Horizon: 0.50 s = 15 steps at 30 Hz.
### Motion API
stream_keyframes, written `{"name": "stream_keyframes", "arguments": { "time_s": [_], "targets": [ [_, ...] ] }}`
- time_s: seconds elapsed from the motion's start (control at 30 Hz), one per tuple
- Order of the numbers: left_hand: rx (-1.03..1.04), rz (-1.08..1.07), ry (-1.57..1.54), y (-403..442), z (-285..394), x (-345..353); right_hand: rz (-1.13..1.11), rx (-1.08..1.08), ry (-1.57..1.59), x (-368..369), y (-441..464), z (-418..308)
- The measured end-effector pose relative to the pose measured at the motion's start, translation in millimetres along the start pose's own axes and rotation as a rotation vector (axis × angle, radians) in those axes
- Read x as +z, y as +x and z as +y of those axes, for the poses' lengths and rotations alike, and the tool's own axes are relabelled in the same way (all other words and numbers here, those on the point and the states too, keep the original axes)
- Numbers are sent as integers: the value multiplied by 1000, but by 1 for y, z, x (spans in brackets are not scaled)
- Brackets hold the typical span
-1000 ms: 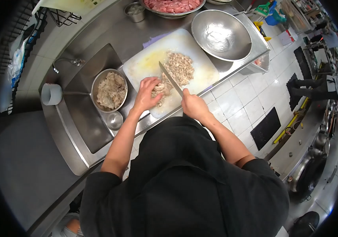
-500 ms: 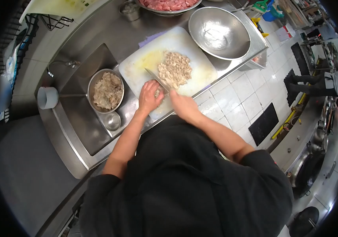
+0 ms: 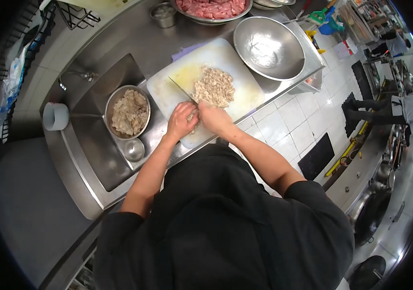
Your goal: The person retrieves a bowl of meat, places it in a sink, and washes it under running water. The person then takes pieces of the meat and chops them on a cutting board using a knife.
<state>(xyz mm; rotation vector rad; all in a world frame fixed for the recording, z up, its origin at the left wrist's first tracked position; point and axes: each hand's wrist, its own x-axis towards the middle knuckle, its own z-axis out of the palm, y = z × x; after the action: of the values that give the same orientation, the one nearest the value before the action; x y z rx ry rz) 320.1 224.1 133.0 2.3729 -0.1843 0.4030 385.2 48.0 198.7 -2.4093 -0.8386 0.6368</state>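
My right hand (image 3: 212,117) is wrapped round the handle of a knife (image 3: 181,88), whose blade points up and left across the white cutting board (image 3: 247,99). Close beside it, my left hand (image 3: 182,120) has its fingers curled on pale pieces of food (image 3: 193,126) near the board's lower left part; only bits of that food show. A heap of chopped pale food (image 3: 214,87) lies on the board above and right of my hands. In the sink at the left, a metal bowl (image 3: 128,113) holds more pale food.
An empty metal bowl (image 3: 269,48) stands right of the board. Behind are a bowl of raw pink meat (image 3: 211,8) and a small metal pot (image 3: 163,15). A small round metal bowl (image 3: 134,150) and a white container (image 3: 56,116) are at the left. Another person (image 3: 404,111) stands far right.
The knife and my right hand have moved left, close to my left hand. My left fingers, more spread at first, are now curled. The view has shifted slightly.
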Motion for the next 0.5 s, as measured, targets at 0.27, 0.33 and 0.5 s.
{"name": "stream_keyframes", "arguments": {
  "time_s": [0.27,0.33,0.5],
  "targets": [
    [-4,23,2,1,-1,-1,-128,83,-18,0,-33,7],
    [-5,15,4,0,1,-1,10,30,92,16,5,11],
    [48,66,-1,1,1,-4,10,-19,105,5,9,42]
  ]
}}
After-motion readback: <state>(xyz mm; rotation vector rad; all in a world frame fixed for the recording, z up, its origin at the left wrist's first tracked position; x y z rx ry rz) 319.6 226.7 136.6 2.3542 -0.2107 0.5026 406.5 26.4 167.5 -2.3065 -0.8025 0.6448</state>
